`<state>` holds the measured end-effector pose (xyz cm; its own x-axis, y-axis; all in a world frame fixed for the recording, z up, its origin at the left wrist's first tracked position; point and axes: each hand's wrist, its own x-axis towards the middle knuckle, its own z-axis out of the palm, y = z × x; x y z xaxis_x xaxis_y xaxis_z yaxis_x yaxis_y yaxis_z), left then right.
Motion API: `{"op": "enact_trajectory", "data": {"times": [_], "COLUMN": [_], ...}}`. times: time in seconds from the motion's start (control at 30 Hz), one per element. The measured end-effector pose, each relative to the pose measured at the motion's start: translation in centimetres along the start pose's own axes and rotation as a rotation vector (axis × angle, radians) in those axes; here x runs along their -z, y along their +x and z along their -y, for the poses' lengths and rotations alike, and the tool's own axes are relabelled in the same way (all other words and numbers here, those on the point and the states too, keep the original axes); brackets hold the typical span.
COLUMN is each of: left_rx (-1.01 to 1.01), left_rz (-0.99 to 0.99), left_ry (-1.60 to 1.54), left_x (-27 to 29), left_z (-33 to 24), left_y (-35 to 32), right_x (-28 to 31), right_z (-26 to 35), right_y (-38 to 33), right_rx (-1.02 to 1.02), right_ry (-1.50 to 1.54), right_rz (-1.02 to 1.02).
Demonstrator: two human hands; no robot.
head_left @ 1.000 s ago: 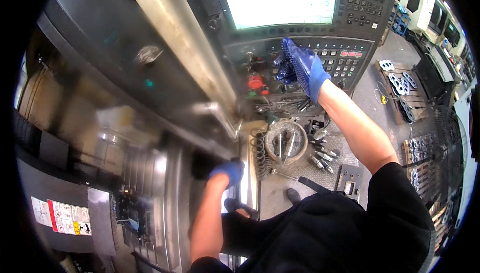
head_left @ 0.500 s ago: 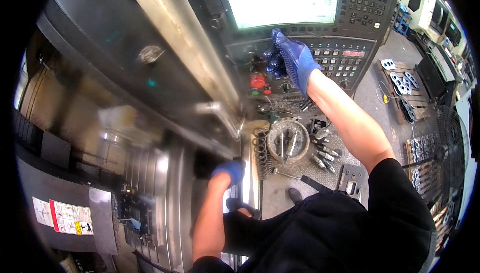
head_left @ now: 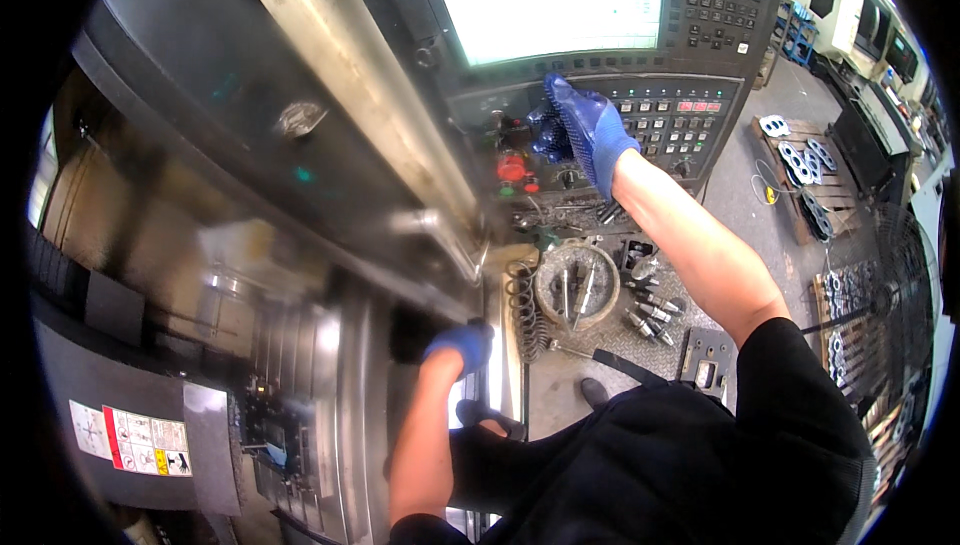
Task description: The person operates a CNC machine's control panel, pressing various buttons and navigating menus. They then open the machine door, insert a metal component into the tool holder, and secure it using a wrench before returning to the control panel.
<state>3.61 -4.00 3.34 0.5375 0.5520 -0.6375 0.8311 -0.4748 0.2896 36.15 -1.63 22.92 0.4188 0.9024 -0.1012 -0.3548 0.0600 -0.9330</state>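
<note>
My right hand (head_left: 592, 135), in a blue knitted glove with a shiny coated palm, is at the machine's control panel (head_left: 690, 135). One finger or the thumb points up toward the screen (head_left: 550, 5), while the other fingers curl in over the controls. Whatever lies under them is hidden. A red emergency stop button (head_left: 511, 167) sits just left of those fingers. Lower down, my left hand (head_left: 458, 347), also gloved in blue, is beside the lower end of the dark machine door (head_left: 250, 115). Its fingers are blurred and partly lost in shadow, so their grip does not show.
Below the panel, a round bowl (head_left: 545, 290) of tools stands on a metal plate beside a coiled hose (head_left: 520, 310) and several tool holders (head_left: 655, 320). Flat metal parts (head_left: 800, 160) lie on a pallet at right, near a black fan (head_left: 890, 285). The machine's interior (head_left: 150, 215) opens at left.
The view has shifted slightly. My right hand stays at the panel with its fingers curled, and my left hand remains low by the door.
</note>
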Motion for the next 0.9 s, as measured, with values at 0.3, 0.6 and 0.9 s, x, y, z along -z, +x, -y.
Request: {"op": "enact_trajectory", "data": {"times": [0.3, 0.6, 0.9], "left_rx": [0.012, -0.063, -0.086], "left_rz": [-0.024, -0.035, -0.024], "left_ry": [-0.015, 0.036, 0.074], "left_x": [0.1, 0.6, 0.3], "left_z": [-0.2, -0.5, 0.2], "left_y": [-0.3, -0.5, -0.1], "right_x": [0.4, -0.1, 0.7], "right_z": [1.1, 1.5, -1.4], "right_y": [-1.0, -0.2, 0.2], "right_rx": [0.017, 0.003, 0.051], "right_ry": [0.072, 0.074, 0.056], "right_rz": [0.001, -0.034, -0.038]}}
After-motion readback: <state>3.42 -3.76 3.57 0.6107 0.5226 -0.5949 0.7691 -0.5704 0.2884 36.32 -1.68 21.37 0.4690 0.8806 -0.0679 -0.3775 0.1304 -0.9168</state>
